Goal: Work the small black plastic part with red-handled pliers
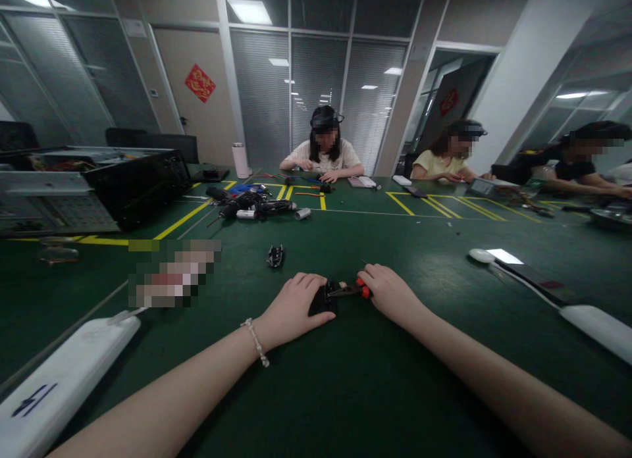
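Observation:
My left hand (291, 310), with a beaded bracelet on the wrist, is closed around a small black part (323, 301) resting on the green table (316, 379). Red-handled pliers (351, 291) are in my right hand (388, 293), and their dark jaws reach left onto the black part. What exactly the jaws bite is too small to tell. A thin dark tip pokes out above my right fingers. Beyond my left hand lies another small black piece (275, 256) with an open, ribbed shape.
A heap of black cables and tools (251, 204) lies farther back, beside a small grey cylinder (303, 214). An open computer case (93, 188) stands at the left. White power banks (69, 379) and a phone (528, 270) flank my arms. Several people sit across the table.

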Available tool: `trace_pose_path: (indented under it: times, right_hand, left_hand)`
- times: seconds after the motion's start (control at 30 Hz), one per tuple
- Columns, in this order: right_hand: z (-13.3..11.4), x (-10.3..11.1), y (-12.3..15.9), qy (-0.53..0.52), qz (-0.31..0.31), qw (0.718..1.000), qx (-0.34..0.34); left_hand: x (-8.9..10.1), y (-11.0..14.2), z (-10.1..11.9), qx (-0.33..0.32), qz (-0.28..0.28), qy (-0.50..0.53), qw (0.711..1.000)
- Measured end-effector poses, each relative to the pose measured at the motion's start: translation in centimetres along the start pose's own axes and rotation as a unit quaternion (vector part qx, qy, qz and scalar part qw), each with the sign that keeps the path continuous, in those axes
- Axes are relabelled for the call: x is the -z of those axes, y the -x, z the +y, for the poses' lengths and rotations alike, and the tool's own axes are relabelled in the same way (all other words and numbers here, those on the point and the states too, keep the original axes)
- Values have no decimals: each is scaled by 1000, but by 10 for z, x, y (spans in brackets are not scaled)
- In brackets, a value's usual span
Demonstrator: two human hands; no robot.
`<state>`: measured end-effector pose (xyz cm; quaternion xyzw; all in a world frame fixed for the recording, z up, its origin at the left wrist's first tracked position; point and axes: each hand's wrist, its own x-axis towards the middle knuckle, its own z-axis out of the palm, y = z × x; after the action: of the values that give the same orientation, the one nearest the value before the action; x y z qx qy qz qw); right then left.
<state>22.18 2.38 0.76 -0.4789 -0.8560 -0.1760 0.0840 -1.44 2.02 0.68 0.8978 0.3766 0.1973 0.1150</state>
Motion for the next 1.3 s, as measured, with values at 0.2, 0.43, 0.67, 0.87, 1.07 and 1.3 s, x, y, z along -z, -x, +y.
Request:
trace_pose_path:
  times: [0.2,0.43,0.67,0.87,1.07,1.3]
  right_hand:
    - [-2,3,-1,6,-11,1000,-5]
    - [-2,4,-1,6,-20,1000,-17]
    - [-2,6,-1,-7,-27,1000,-15]
    - [0,0,0,0,-10,1000,-9]
    - [0,1,0,-2,-8,1000,-10]
    - [0,-2,0,3,-1,1000,-11]
  left_hand:
    - [0,0,-1,1,0,3,1000]
    - [1,1,0,-1,-1,5,1000]
    - [0,0,-1,3,-5,8,1000]
    - [-1,-1,-2,4,-4,2,1000]
    - [0,-1,-1,4,-3,0,1000]
    - [1,0,-1,10,-9,7,1000]
